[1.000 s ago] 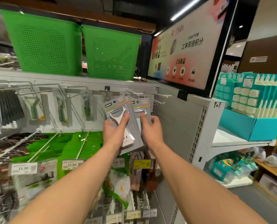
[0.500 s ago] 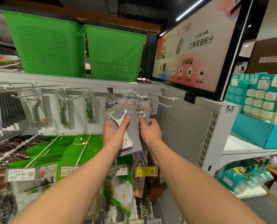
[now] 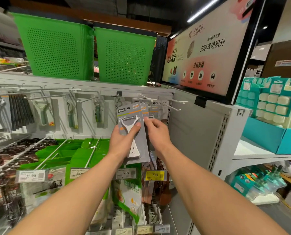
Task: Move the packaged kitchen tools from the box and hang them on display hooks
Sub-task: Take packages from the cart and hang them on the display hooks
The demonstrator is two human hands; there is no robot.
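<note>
Head view: your left hand point(image 3: 122, 141) grips a stack of carded peelers point(image 3: 129, 114), thumb across the front card. Your right hand point(image 3: 158, 133) pinches the rear cards point(image 3: 153, 109) at the stack's right edge. Stack held up near the display panel's point(image 3: 85, 122) top right corner, just below white hooks point(image 3: 175, 108). Green baskets point(image 3: 122, 56) sit above.

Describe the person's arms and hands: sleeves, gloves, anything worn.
Both arms are bare: the left forearm and right forearm show no sleeve up to the frame's edge. The left hand and right hand wear no gloves. No watch, bracelet or ring shows on the sides in view.
</note>
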